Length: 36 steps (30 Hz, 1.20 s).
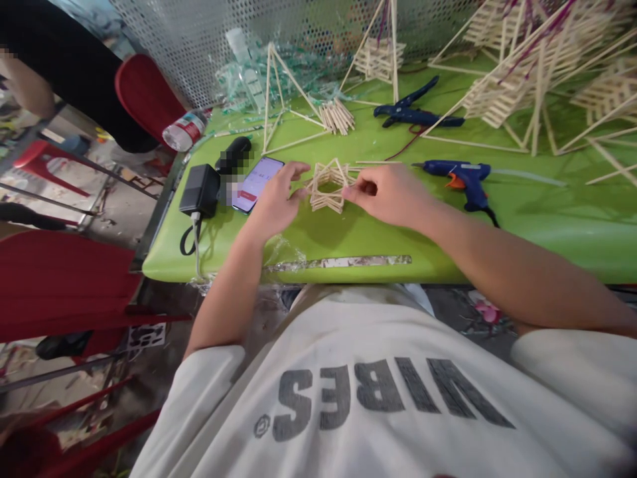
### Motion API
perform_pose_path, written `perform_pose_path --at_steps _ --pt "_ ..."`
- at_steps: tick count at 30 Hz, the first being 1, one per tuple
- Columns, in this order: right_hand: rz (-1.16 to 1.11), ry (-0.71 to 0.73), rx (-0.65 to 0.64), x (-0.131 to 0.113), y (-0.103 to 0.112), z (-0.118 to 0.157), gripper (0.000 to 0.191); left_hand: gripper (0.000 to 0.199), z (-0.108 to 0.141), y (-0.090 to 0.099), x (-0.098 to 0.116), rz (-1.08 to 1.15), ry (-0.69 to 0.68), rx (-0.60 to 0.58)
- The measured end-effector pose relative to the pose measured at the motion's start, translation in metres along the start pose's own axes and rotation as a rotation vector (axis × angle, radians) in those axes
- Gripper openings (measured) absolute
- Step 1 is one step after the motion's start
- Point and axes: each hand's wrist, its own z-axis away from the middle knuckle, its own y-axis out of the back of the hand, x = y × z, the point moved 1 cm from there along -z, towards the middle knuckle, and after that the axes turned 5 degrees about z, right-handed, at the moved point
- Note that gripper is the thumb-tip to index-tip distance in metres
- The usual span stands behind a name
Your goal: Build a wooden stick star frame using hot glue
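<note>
A small star-shaped frame [328, 202] of stacked thin wooden sticks sits on the green tabletop between my hands. My left hand [279, 199] is at its left tip, thumb and forefinger apart, the thumb close to the sticks. On the other side, the fingers of my right hand [393, 194] are curled in, with thumb and forefinger pinched at the star's right edge; whether a loose stick is also between them is hidden. A single stick [378, 162] lies just behind my right hand. To the right rests a blue glue gun [460, 171] with a glue stick in its back.
Left of my hands are a phone [259, 178] and a black power bank [200, 190] with a cable. Behind lie a stick pyramid [293, 136], a stick bundle [337, 117], dark blue cutters [415, 111] and larger stick structures [497, 99]. A flat strip [348, 261] lies near the front edge.
</note>
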Motion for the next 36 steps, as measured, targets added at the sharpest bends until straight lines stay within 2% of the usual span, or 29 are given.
perform_pose_path --at_steps 2,5,10,15,20,27,32,36 --pt "0.058 0.038 0.057 -0.001 -0.003 0.002 0.032 0.045 -0.002 0.0 -0.002 0.052 -0.005 -0.069" --pt "0.128 0.077 0.062 -0.003 -0.006 0.004 0.05 0.042 -0.002 -0.001 0.002 0.059 -0.012 -0.121" --pt "0.014 0.079 0.025 -0.007 -0.003 0.011 0.054 0.047 0.009 -0.004 0.02 0.075 -0.047 -0.138" --pt "-0.106 0.061 -0.04 -0.011 0.002 0.019 0.056 0.041 0.031 -0.011 0.036 -0.007 0.034 -0.04" --pt "-0.155 0.043 -0.04 -0.008 0.003 0.031 0.067 0.032 0.055 -0.02 0.053 0.067 0.085 0.039" --pt "-0.201 0.116 0.053 0.004 0.0 0.075 0.046 0.018 0.088 -0.034 0.079 0.047 0.049 0.151" --pt "-0.239 0.073 0.108 0.009 -0.01 0.105 0.04 0.019 0.103 -0.044 0.073 0.086 0.017 0.11" --pt "-0.28 0.011 0.187 0.014 -0.017 0.119 0.032 0.02 0.103 -0.049 0.062 -0.004 -0.066 0.144"
